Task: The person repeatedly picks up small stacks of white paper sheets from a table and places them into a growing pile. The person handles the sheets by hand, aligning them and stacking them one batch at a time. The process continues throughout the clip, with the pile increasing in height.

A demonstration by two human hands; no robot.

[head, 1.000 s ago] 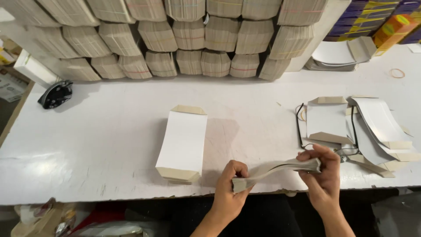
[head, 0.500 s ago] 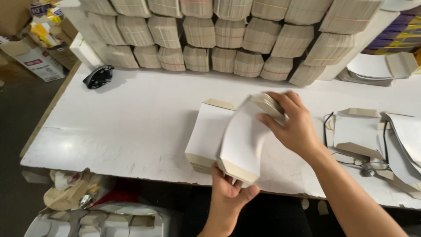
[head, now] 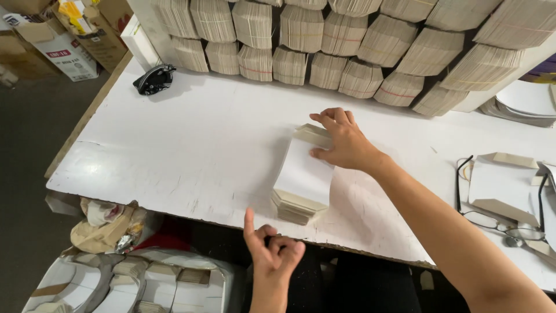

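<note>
A stack of flat white paper pieces [head: 303, 179] is lying near the front edge of the white table [head: 191, 139]. The right hand [head: 343, 142] is resting flat and released on the stack's far end, fingers spread, grasping nothing. The left hand [head: 272, 252] is hanging below the front edge, loosely curled and empty. Banded bundles [head: 324, 35] are lining the back edge; a black tool [head: 154, 79] is sitting near the back left corner, and eyeglasses [head: 498, 214] are lying toward the right edge.

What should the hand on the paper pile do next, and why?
Probably press down and nudge the top sheet square. The right hand rests on the far end of the stack of white folded card blanks, while the left hand hangs empty below the table edge, so only the right can tidy it.
</note>
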